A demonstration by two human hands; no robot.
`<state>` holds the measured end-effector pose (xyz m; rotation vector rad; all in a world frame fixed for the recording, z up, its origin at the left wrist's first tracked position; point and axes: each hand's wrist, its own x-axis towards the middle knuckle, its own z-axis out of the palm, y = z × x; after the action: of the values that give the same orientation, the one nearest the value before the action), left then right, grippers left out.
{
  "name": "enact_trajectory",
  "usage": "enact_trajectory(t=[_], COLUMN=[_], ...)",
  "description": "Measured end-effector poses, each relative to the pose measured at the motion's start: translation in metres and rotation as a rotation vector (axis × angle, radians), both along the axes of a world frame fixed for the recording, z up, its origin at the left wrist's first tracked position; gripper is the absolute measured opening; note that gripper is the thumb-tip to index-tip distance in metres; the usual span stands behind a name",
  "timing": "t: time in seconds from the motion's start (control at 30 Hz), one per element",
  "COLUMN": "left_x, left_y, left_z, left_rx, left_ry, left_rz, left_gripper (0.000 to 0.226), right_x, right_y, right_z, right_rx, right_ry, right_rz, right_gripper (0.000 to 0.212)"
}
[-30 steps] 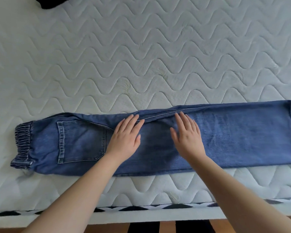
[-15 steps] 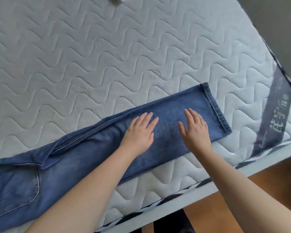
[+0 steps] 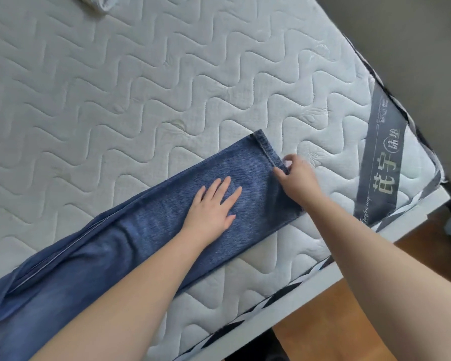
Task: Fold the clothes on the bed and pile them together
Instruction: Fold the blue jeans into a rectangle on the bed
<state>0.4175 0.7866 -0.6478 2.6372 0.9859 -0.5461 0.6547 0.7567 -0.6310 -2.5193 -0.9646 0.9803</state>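
Observation:
Blue jeans, folded lengthwise leg over leg, lie flat across the white quilted mattress, running from the lower left up to the hem at centre right. My left hand lies flat, fingers straight, on the lower leg of the jeans. My right hand pinches the hem end of the jeans near its front corner, thumb on top of the denim. The waistband end is out of view at the left.
A pale garment peeks in at the top left edge. A grey label band crosses the mattress corner at the right. The bed's front edge runs diagonally, with wooden floor below it.
Both hands slid along the jeans from the middle toward the hem. My right hand went from lying flat to pinching the hem; the left stays flat.

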Motion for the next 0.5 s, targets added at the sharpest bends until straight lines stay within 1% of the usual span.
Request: enact_trajectory(t=[0.07, 0.13, 0.2, 0.27, 0.33, 0.37, 0.43, 0.5], left_x=[-0.002, -0.001, -0.001, -0.005, -0.011, -0.015, -0.024, -0.036], left_y=[-0.001, -0.001, 0.003, 0.013, 0.022, 0.024, 0.025, 0.025], left_z=[-0.001, -0.001, 0.002, 0.009, 0.019, 0.024, 0.036, 0.048], left_rx=[0.004, -0.007, -0.054, -0.117, -0.163, -0.199, -0.283, -0.308], left_ry=[0.003, 0.002, -0.011, -0.063, -0.174, -0.254, -0.416, -0.548], left_rz=[-0.002, 0.001, -0.001, -0.01, 0.017, 0.071, 0.23, 0.367], left_gripper=[0.068, 0.068, 0.068, 0.064, 0.056, 0.051, 0.045, 0.044], right_x=[0.005, 0.006, 0.001, -0.009, -0.024, -0.033, -0.053, -0.075], right_y=[0.01, 0.017, 0.019, 0.017, 0.013, 0.01, 0.006, 0.002], right_z=[0.002, 0.007, 0.016, 0.03, 0.046, 0.053, 0.07, 0.085], right_rx=[-0.045, -0.065, -0.039, 0.012, 0.071, 0.1, 0.149, 0.196], right_ry=[0.045, 0.06, 0.05, 0.064, 0.101, 0.125, 0.183, 0.228], right_rz=[0.034, 0.124, 0.216, 0.234, 0.209, 0.202, 0.211, 0.242], right_gripper=[0.043, 0.035, 0.029, 0.03, 0.033, 0.034, 0.04, 0.049])
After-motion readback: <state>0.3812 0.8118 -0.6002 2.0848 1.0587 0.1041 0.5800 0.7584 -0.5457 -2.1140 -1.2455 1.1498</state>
